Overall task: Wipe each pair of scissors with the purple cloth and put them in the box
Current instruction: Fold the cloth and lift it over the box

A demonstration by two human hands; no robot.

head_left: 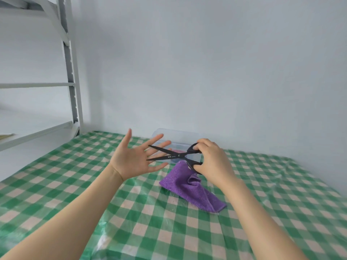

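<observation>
My right hand (212, 160) grips the handles of a pair of black scissors (170, 154), held in the air with the blades spread apart and pointing left. My left hand (136, 158) is raised with fingers spread wide, its palm just behind the blade tips; it holds nothing. The purple cloth (189, 186) lies crumpled on the table below my right hand. Behind the scissors stands a clear plastic box (176, 136) near the wall, with pink and blue shapes showing through its wall.
The table carries a green and beige checked cloth (150, 222) under clear plastic. A white metal shelf rack (73, 94) stands at the left. A pale wall runs right behind the box.
</observation>
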